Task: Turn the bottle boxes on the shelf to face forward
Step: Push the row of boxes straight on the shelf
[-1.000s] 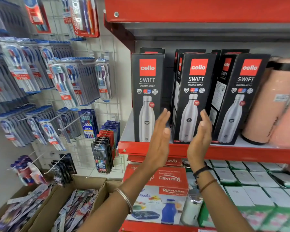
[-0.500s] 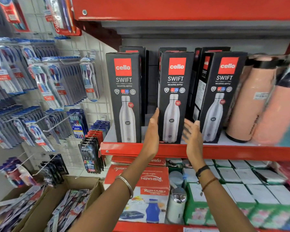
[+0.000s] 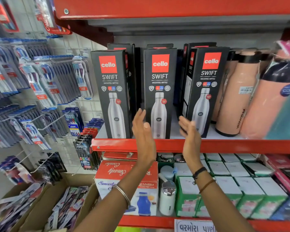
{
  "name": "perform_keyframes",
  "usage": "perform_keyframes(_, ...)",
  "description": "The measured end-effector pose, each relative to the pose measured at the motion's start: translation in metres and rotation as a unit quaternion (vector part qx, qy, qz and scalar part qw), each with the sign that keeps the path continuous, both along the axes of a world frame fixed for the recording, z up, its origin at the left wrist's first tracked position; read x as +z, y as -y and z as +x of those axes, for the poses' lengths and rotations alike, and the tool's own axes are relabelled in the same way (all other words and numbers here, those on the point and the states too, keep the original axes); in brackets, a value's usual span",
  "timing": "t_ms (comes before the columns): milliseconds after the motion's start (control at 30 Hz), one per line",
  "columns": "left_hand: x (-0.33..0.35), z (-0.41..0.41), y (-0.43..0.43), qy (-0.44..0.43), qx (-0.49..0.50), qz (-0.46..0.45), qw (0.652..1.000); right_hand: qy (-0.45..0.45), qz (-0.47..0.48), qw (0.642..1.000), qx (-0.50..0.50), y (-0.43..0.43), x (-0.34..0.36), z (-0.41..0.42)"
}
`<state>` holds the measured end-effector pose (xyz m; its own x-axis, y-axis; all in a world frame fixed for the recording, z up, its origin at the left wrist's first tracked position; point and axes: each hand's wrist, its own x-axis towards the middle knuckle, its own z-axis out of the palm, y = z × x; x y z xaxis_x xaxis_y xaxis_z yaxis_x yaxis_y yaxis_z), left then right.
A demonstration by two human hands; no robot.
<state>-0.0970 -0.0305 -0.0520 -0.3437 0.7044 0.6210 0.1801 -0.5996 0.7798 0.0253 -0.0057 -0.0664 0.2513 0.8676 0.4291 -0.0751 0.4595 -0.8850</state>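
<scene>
Three black "cello SWIFT" bottle boxes stand at the front of the red shelf (image 3: 224, 145). The left box (image 3: 112, 91) and the middle box (image 3: 159, 91) show their fronts squarely. The right box (image 3: 206, 87) is turned slightly, with its left side panel visible. More black boxes stand behind them, mostly hidden. My left hand (image 3: 143, 131) is raised flat, fingers apart, just left of the middle box's lower edge. My right hand (image 3: 189, 131) is open in the gap between the middle and right boxes. Neither hand grips anything.
Peach flasks (image 3: 236, 97) crowd the shelf right of the boxes. The shelf below holds a red combo box (image 3: 124, 174), a white flask and green boxes (image 3: 224, 190). Toothbrush packs (image 3: 40, 84) hang on the left wall, above cardboard cartons (image 3: 40, 206).
Both hands have drawn slightly back from the middle box, which now faces forward. My view has shifted, so the boxes appear further left and closer.
</scene>
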Motion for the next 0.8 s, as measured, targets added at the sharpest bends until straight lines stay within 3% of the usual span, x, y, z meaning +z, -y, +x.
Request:
perform_keyframes(67,0.001,0.013,0.006,-0.009,-0.019,0.061,0.998,-0.024,0.048,0.997,-0.051,0.000,0.001,0.009)
perform_keyframes(133,0.003,0.022,0.010,-0.032,-0.100,0.075,0.992,-0.043,0.080,0.992,-0.085,-0.002,0.000,0.016)
perform_keyframes(233,0.011,0.040,-0.001,-0.063,-0.189,0.004,0.980,-0.045,0.076,0.990,-0.114,-0.013,0.009,0.029)
perform_keyframes(300,0.029,0.112,-0.016,-0.054,-0.199,-0.085,0.975,-0.046,0.044,0.992,-0.107,-0.026,0.020,0.100)
perform_keyframes(433,0.039,0.117,-0.045,0.019,-0.208,-0.190,0.959,-0.022,-0.032,0.998,-0.052,-0.044,0.021,0.106)
perform_keyframes(800,0.034,0.108,-0.027,-0.014,-0.239,-0.176,0.955,-0.004,-0.049,0.999,0.022,-0.022,0.020,0.115)
